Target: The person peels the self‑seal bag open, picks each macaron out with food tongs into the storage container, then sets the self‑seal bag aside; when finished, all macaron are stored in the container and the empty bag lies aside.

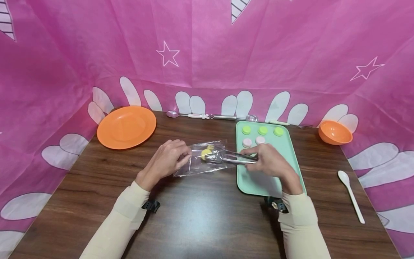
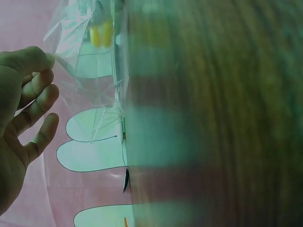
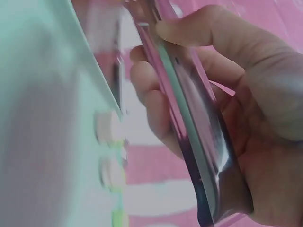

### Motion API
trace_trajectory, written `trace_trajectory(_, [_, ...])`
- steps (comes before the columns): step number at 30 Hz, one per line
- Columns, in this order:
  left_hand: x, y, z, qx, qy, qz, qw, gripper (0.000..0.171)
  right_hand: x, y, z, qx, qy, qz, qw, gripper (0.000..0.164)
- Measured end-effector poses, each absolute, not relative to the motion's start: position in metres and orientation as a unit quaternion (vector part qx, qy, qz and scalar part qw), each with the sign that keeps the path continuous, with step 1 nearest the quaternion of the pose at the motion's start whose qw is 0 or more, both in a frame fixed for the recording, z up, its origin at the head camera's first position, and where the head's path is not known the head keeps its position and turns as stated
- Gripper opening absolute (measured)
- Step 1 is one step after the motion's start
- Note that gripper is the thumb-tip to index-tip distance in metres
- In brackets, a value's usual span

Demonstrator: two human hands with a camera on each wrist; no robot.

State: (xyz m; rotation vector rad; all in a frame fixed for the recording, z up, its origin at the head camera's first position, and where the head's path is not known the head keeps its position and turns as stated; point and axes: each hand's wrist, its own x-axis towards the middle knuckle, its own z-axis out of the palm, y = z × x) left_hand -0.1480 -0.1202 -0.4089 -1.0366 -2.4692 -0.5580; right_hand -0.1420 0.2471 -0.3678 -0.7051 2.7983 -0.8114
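Note:
My left hand pinches the edge of a clear plastic bag between thumb and finger, above the table's middle. Metal tongs are gripped in my right hand, over a mint green tray. The tongs' tips reach into the bag, next to a yellow macaron-like piece. Whether they still squeeze it is hard to tell through the shiny plastic. Two yellow halves show through the bag in the left wrist view. On the tray sit green pieces and pink pieces of similar shape.
An orange plate lies at the back left, and an orange bowl stands at the back right. A white spoon is by the right edge. Several utensils, among them a metal scoop, line the pink cloth backdrop.

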Motion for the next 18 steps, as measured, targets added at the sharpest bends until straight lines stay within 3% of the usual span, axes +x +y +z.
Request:
trace_trajectory(11, [-0.147, -0.12, -0.407, -0.359, -0.892, -0.197, 0.19, 0.004, -0.117, 0.363, -0.345, -0.034, 0.969, -0.244, 0.034, 0.048])
trace_trajectory(18, [-0.147, -0.12, -0.408, -0.359, -0.893, -0.199, 0.187, 0.004, -0.112, 0.395, -0.352, 0.056, 0.971, -0.228, 0.055, 0.051])
